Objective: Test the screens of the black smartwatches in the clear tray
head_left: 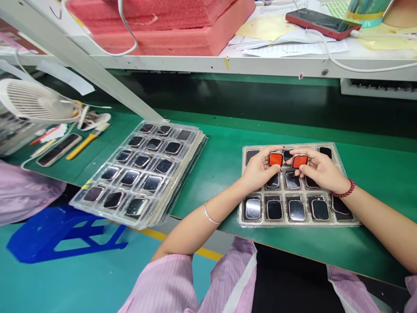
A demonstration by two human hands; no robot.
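My left hand [260, 170] pinches a square watch face with a lit orange-red screen [276, 159]. A second watch face, also lit orange-red [300, 161], is gripped between the thumb and fingers of my right hand [321, 168]. Both are held side by side, a small gap apart, above the back part of a clear plastic tray [241, 220]. Dark-screened watch faces sit in that tray's compartments, such as one at the front [274, 209]. My hands and forearms hide some of the compartments.
Left of my arms is a stack of clear trays [176, 191] with watch faces. A small white fan [35, 102], a yellow-handled brush [81, 146] and a dark handheld device [59, 150] lie farther left. A shelf edge [195, 63] crosses behind; a blue stool [42, 237] stands below.
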